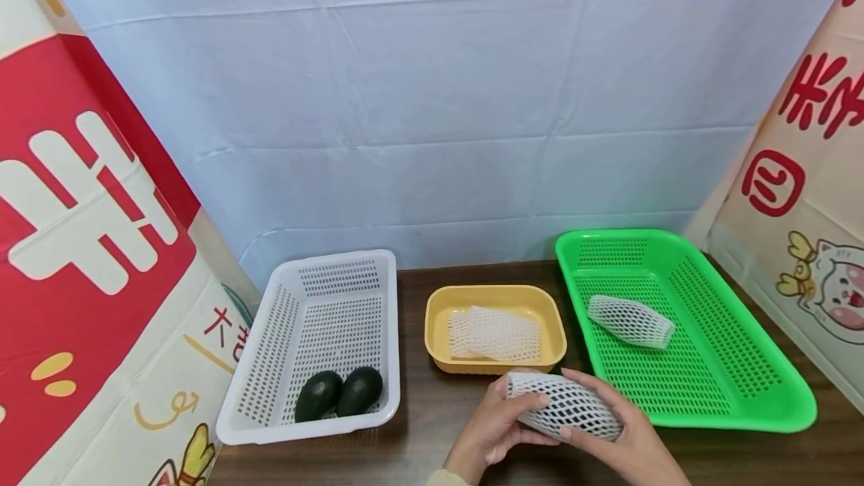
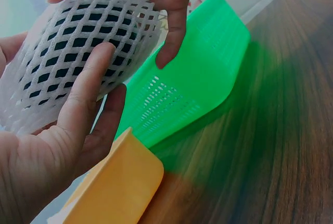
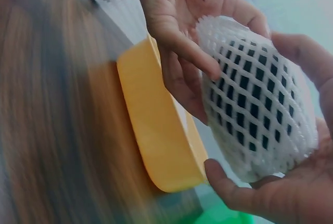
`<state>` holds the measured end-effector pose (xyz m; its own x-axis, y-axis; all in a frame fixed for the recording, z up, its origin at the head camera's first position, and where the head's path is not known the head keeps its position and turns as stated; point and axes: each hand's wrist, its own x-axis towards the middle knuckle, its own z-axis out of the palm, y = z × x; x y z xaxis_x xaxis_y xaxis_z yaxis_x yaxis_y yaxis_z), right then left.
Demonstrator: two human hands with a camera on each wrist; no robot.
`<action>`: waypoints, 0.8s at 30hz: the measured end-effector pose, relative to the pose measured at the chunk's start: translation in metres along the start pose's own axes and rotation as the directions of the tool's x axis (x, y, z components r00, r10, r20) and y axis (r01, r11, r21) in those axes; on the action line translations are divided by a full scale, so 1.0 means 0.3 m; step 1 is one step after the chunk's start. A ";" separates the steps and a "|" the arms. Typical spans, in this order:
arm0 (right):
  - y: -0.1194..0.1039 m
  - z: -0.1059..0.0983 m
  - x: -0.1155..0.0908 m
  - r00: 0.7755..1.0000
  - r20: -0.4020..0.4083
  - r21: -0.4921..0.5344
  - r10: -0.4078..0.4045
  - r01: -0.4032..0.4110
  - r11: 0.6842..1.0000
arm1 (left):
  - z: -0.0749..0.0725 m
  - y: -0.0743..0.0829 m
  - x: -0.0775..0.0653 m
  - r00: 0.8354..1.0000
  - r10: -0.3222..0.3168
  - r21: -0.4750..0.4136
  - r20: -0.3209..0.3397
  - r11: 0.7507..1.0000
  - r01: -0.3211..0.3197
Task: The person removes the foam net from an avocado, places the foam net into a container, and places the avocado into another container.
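Observation:
Both hands hold one dark avocado inside a white foam net sleeve [image 1: 567, 405], low in the middle of the head view. At its left end my left hand [image 1: 491, 426] grips it, thumb lying across the mesh. The right hand [image 1: 624, 426] holds the other end between thumb and fingers. Dark patches of the avocado show through the stretched net [image 2: 78, 41] in the left wrist view, and likewise through the foam net [image 3: 255, 99] in the right wrist view. Two bare dark green avocados [image 1: 360, 391] lie in the white basket [image 1: 394, 321] on the left.
A yellow tray [image 1: 432, 351] behind the hands holds flat foam net sleeves [image 1: 502, 332]. On the right, a green basket [image 1: 756, 351] contains another netted item [image 1: 631, 321]. A pale cloth [image 1: 439, 96] hangs behind the brown wooden table [image 1: 412, 441]; printed panels flank both sides.

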<state>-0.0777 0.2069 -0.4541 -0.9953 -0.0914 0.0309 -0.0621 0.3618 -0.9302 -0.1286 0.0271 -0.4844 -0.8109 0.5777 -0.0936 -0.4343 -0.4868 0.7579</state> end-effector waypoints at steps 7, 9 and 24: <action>0.008 0.041 -0.009 0.998 -0.065 0.236 0.009 0.007 0.972 | -0.009 0.001 -0.014 0.998 0.007 -0.007 -0.055 1.000 -0.008; 0.009 0.049 -0.009 0.998 -0.060 0.325 0.032 -0.010 0.946 | -0.012 0.003 -0.017 0.997 0.011 -0.007 -0.072 1.000 -0.011; -0.015 0.075 -0.009 0.992 -0.103 0.484 0.076 -0.017 0.875 | -0.023 0.031 -0.049 0.993 0.053 0.043 -0.102 0.998 -0.049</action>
<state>-0.0730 0.1847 -0.4582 -0.9995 0.0318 -0.0021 -0.0021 -0.1311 -0.9914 -0.1235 0.0096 -0.4805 -0.8686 0.4811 -0.1190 -0.3772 -0.4860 0.7884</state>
